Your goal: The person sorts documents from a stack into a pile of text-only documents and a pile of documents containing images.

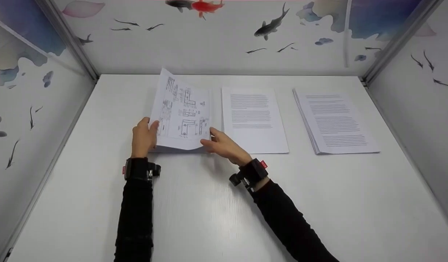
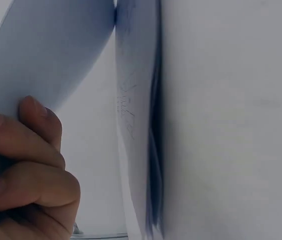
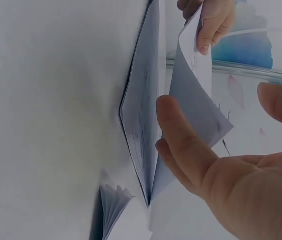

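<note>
A printed sheet of paper point(image 1: 176, 140) with technical drawings is lifted at its left side above a stack of paper point(image 2: 137, 165). My left hand point(image 1: 143, 137) pinches the sheet's left edge between thumb and fingers, as the left wrist view also shows. At the sheet's right edge is my right hand point(image 1: 227, 146). In the right wrist view the right hand's fingers point(image 3: 188, 142) are extended, the thumb spread away from them, and nothing is gripped. The stack below also carries line drawings, and the raised sheet hides most of it from the head view.
To the right lies a second stack of text pages point(image 1: 255, 140), close to the first. A third, thicker stack point(image 1: 340, 127) with a fanned left edge lies farther right. Panels with painted fish point(image 1: 271, 27) border the white table point(image 1: 195, 218) at the back and sides.
</note>
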Motion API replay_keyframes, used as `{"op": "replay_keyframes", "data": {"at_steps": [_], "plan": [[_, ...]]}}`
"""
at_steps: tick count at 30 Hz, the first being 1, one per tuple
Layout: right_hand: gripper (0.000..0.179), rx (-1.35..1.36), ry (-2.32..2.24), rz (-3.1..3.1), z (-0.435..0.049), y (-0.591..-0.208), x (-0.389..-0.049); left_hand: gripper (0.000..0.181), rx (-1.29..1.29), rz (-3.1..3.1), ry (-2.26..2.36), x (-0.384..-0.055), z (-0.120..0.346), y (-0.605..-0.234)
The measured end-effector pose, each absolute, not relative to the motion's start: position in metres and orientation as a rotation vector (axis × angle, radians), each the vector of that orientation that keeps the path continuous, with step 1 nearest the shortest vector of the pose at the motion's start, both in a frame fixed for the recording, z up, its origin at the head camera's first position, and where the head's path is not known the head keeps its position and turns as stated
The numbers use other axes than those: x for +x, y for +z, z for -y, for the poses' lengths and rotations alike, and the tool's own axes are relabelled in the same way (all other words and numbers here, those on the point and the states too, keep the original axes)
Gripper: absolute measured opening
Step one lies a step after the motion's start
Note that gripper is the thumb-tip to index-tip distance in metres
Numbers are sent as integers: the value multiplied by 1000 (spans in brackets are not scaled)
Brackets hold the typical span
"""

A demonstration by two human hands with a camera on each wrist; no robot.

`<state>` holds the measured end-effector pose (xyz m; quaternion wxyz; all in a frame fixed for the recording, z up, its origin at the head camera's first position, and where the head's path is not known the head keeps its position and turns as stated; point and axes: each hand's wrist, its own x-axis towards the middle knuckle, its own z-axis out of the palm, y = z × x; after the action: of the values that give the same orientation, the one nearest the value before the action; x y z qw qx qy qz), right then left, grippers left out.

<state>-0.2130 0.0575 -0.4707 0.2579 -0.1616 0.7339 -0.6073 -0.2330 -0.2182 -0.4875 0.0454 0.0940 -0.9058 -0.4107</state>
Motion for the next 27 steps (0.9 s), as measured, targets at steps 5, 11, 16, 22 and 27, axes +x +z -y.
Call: {"op": "replay_keyframes", "data": {"at_steps": [5,11,16,22,27], "plan": [[69,-460,-1547,-2043,-59,-473,-212,52,333,2830,-1245,-233,219,-490],[66,-443,-1508,-2037,-59,-474,-214,54,394,2978,-1142,-228,221,-485],[67,-390,-1464,-2062,-61,-474,-216,42,446,3049,-1026,-223,221,-477],[59,-399,-1415,-2089,-60,-476,-218,36,443,3088,-983,-219,218,-472],[54,-443,-1422,-2079,-59,-477,-220,32,485,3139,-932,-217,216,-469]]}}
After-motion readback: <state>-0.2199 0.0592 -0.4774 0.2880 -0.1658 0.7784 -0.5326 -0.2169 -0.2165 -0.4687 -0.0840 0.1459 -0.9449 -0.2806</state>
